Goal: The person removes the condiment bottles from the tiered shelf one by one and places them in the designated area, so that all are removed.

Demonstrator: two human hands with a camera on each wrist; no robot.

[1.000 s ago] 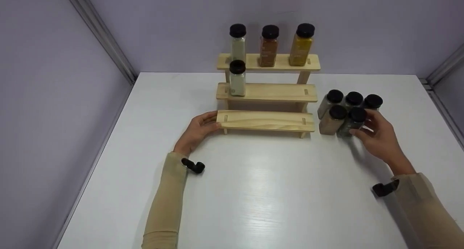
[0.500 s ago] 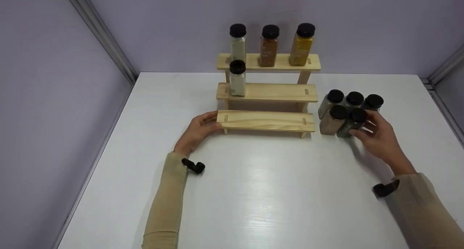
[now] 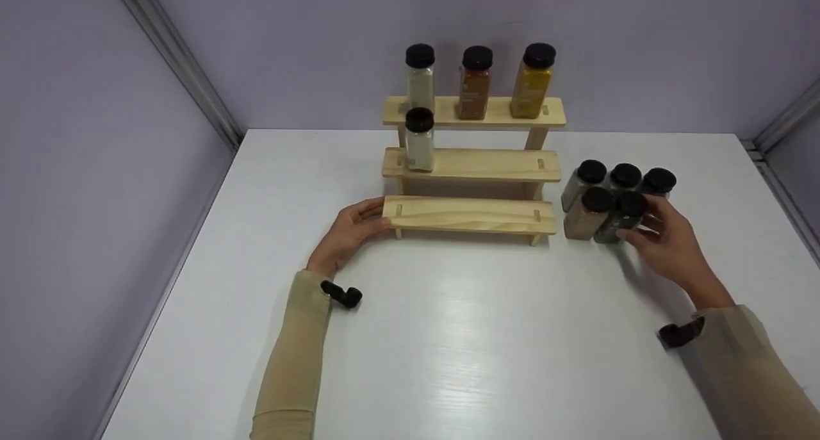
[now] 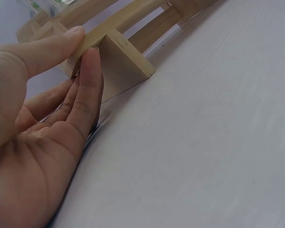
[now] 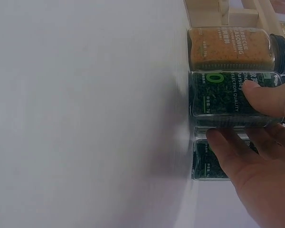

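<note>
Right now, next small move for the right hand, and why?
Probably lift the dark green jar straight up: the right hand has thumb and fingers on it, the barbecue seasoning jar stands close beside it, and the middle shelf holds only one pale jar, near its left end.

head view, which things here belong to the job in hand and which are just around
Seemingly part of the job: wooden rack, gripped by the left hand; herb jar, held by the right hand; four other jars grouped with it; four racked jars.

Seemingly just around: wrist cameras, metal rails, wall.
</note>
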